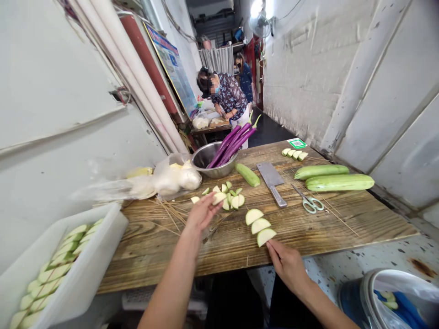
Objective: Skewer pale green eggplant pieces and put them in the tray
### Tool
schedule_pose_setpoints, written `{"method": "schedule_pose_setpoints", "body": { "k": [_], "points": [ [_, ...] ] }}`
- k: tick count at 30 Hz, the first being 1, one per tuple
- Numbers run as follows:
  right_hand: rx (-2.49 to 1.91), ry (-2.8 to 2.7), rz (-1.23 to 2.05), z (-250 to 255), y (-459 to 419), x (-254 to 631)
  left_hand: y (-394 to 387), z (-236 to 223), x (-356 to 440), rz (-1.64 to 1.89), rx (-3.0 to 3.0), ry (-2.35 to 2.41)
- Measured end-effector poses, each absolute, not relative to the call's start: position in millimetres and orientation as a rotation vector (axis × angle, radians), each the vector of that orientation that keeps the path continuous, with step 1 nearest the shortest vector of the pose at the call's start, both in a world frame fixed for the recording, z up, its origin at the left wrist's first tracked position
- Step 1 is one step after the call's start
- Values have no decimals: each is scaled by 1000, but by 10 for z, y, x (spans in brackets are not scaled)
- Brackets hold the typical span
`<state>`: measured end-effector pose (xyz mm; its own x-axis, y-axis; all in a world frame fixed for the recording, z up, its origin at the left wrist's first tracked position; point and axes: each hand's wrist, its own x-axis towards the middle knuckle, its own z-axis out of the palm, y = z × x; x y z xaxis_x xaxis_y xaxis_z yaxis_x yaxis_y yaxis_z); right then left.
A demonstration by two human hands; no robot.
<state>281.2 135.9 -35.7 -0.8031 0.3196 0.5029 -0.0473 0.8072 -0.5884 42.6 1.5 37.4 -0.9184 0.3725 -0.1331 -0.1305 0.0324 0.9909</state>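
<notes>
My left hand (202, 212) reaches over the table with its fingers closed on a pale half-round zucchini slice (219, 197). It is at the edge of a loose pile of cut zucchini pieces (235, 201). In a pinch near the table's front edge, my right hand (288, 262) holds a skewer of zucchini slices (260, 225). Three half-round slices line up on it, pointing away from me; the stick itself is mostly hidden. Bare bamboo skewers (171, 212) lie scattered to the left of my left hand.
A cleaver (272, 178), scissors (310, 202) and whole zucchinis (339, 183) lie on the wooden table (147, 256). Eggplants (233, 144) stick out of a steel bowl (219, 171). Left stands a white bin (106, 246) of filled skewers; right, a lined bucket (368, 288). Two people are farther back.
</notes>
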Motion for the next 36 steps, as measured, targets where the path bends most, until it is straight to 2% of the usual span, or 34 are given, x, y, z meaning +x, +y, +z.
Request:
{"method": "schedule_pose_setpoints", "body": {
  "k": [4, 10, 12, 14, 18, 21, 23, 25, 28, 36],
  "points": [
    [-95, -2413, 761, -291, 1226, 2839, 81, 246, 892, 2240, -184, 1242],
    [-97, -2480, 719, -216, 1151, 2880, 196, 154, 1164, 2163, -293, 1071],
    [-135, -2478, 716, -214, 1158, 2868, 177, 100, 1128, 2157, -216, 1242],
    [-203, -2472, 736, -210, 1171, 2839, 119, 18, 1051, 2146, -79, 1657],
    [-304, -2470, 832, -175, 1188, 2774, -84, -101, 911, 1666, 369, 2577],
    [-310, -2428, 879, -140, 1167, 2734, -183, -35, 985, 1557, 482, 2830],
    [-292, -2380, 866, -120, 1130, 2697, -169, 63, 1141, 1764, 400, 2672],
    [-261, -2343, 851, -104, 1077, 2646, -102, 158, 1333, 1911, 321, 2178],
    [-207, -2336, 849, -98, 989, 2567, 18, 237, 1561, 1942, 181, 1503],
    [-147, -2450, 1077, -92, 894, 2537, 61, 206, 1658, 2220, -157, 1183]
  ]
}}
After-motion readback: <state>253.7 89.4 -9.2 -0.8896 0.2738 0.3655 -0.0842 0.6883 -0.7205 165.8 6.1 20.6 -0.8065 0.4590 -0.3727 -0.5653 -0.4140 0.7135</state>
